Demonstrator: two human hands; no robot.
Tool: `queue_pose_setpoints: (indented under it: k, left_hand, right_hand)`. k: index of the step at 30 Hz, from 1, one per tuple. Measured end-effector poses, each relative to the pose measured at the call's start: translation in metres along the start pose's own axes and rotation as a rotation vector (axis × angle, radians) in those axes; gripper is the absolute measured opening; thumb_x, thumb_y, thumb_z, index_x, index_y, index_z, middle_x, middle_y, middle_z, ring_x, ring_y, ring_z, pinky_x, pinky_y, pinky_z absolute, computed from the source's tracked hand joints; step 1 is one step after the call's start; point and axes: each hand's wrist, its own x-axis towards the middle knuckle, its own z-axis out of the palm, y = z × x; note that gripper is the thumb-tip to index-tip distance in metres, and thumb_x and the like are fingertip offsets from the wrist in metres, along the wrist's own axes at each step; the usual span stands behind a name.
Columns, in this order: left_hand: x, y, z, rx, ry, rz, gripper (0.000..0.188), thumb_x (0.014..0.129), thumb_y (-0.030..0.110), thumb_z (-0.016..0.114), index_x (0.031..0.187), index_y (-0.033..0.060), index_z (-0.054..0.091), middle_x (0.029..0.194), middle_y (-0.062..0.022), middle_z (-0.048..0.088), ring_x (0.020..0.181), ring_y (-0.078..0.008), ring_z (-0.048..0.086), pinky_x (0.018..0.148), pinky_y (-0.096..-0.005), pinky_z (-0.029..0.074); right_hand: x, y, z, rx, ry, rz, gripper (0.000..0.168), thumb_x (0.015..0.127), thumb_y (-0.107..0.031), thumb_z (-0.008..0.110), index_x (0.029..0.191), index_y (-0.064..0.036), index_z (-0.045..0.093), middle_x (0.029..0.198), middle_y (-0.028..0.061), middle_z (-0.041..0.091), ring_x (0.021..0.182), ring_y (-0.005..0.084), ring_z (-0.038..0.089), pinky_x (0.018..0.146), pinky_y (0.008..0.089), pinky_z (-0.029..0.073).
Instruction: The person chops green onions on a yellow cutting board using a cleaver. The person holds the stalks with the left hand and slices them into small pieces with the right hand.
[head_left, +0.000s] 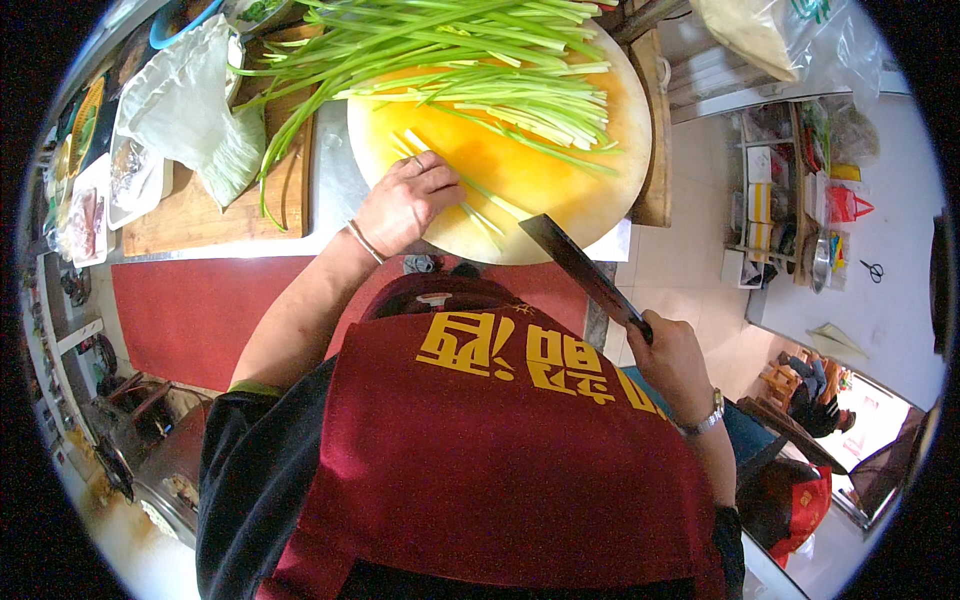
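Observation:
My left hand (420, 196) presses a few thin pale-green stalks (491, 199) onto a round cutting board (592, 176), its fingers curled over them. Some of the stalks stick out on both sides of the hand. In my right hand (670, 358) is the handle of a dark-bladed cleaver (574, 262). The blade points up and left, with its tip at the board's near edge, close to the ends of the stalks. Across the far half of the board lies a large heap of long green stalks with pale ends (450, 45), their thin tips trailing off to the left.
Left of the round board is a rectangular wooden board (281, 180) with a pale cloth or bag (199, 105) on it. White trays (139, 180) and a blue bowl (169, 26) stand farther left. Plastic bags (795, 37) hang at upper right. Another person (817, 409) is in the background.

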Motion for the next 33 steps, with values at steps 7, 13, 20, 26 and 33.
queue_pose_setpoints:
  k: [7, 13, 20, 26, 33]
  left_hand:
    - [0.006, 0.015, -0.010, -0.123, 0.091, -0.053, 0.032, 0.069, 0.011, 0.063, 0.100, 0.0039, 0.069, 0.103, -0.0068, 0.063, 0.106, -0.0246, 0.057, 0.093, -0.0351, 0.049]
    - [0.006, 0.024, 0.006, 0.036, 0.038, -0.015, 0.037, 0.070, 0.011, 0.059, 0.105, -0.0009, 0.067, 0.110, -0.0094, 0.061, 0.111, -0.0259, 0.055, 0.097, -0.0340, 0.048]
    - [0.003, 0.025, 0.004, 0.073, 0.012, -0.005, 0.041, 0.075, 0.013, 0.055, 0.111, -0.0023, 0.065, 0.113, -0.0098, 0.061, 0.115, -0.0259, 0.053, 0.101, -0.0318, 0.045]
    - [0.001, 0.023, 0.008, 0.066, 0.007, -0.014, 0.043, 0.075, 0.014, 0.055, 0.114, -0.0021, 0.064, 0.115, -0.0097, 0.060, 0.117, -0.0260, 0.052, 0.102, -0.0311, 0.044]
    - [-0.001, 0.022, 0.011, 0.094, -0.003, -0.009, 0.045, 0.075, 0.016, 0.055, 0.116, -0.0019, 0.064, 0.116, -0.0097, 0.060, 0.118, -0.0261, 0.052, 0.103, -0.0307, 0.043]
  right_hand:
    - [-0.004, -0.015, -0.021, 0.126, -0.093, 0.173, 0.021, 0.092, -0.019, 0.060, 0.086, 0.000, 0.059, 0.074, 0.0257, 0.063, 0.070, 0.0450, 0.062, 0.065, 0.0503, 0.049]
    - [0.009, -0.013, -0.023, 0.098, 0.039, 0.050, 0.020, 0.091, -0.017, 0.063, 0.082, 0.001, 0.058, 0.070, 0.0239, 0.062, 0.066, 0.0436, 0.062, 0.062, 0.0490, 0.049]
    - [0.034, -0.013, -0.031, -0.007, 0.040, -0.179, 0.020, 0.090, -0.019, 0.064, 0.084, 0.000, 0.060, 0.071, 0.0224, 0.063, 0.066, 0.0418, 0.063, 0.061, 0.0491, 0.050]
    - [0.049, -0.015, -0.042, -0.145, -0.085, -0.100, 0.024, 0.091, -0.027, 0.061, 0.090, -0.002, 0.062, 0.077, 0.0235, 0.065, 0.073, 0.0420, 0.064, 0.067, 0.0503, 0.051]
    - [0.055, -0.018, -0.045, -0.189, -0.103, -0.141, 0.027, 0.093, -0.027, 0.059, 0.087, 0.000, 0.060, 0.076, 0.0239, 0.064, 0.074, 0.0423, 0.064, 0.070, 0.0503, 0.051]
